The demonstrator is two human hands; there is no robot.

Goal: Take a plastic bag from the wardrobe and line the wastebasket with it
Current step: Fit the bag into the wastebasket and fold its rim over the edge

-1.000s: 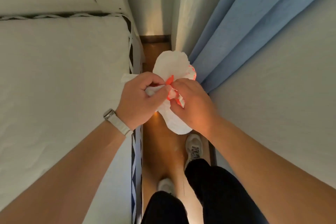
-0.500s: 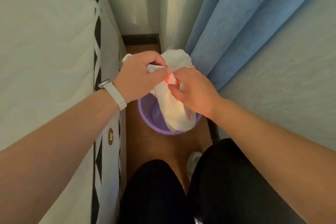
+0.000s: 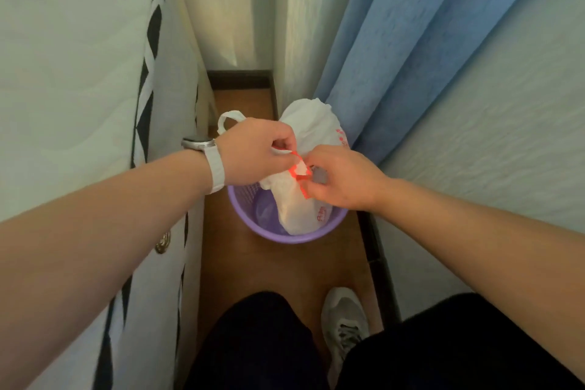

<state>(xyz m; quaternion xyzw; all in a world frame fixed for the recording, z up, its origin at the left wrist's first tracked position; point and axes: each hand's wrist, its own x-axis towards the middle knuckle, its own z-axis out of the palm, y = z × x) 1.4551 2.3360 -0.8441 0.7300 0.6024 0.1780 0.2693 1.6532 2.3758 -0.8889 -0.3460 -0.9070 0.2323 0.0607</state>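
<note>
A white plastic bag (image 3: 311, 127) with red print hangs over the purple wastebasket (image 3: 286, 236), its lower end reaching inside the basket. My left hand (image 3: 256, 152) pinches the bag's upper edge, and one white handle loop sticks out behind that hand. My right hand (image 3: 342, 180) pinches the red-edged part of the bag just to the right. The two hands are close together above the basket's near-left rim. The basket stands on the wooden floor in a narrow gap.
A white mattress (image 3: 72, 79) with black-and-white trim runs along the left. A blue curtain (image 3: 411, 41) and a pale wall (image 3: 506, 136) close the right side. My dark trouser legs and a grey shoe (image 3: 343, 320) are on the floor below the basket.
The view has tipped down and the wastebasket now shows below the bag. My hands have lowered the bag toward it and drawn slightly apart on the bag's edge.
</note>
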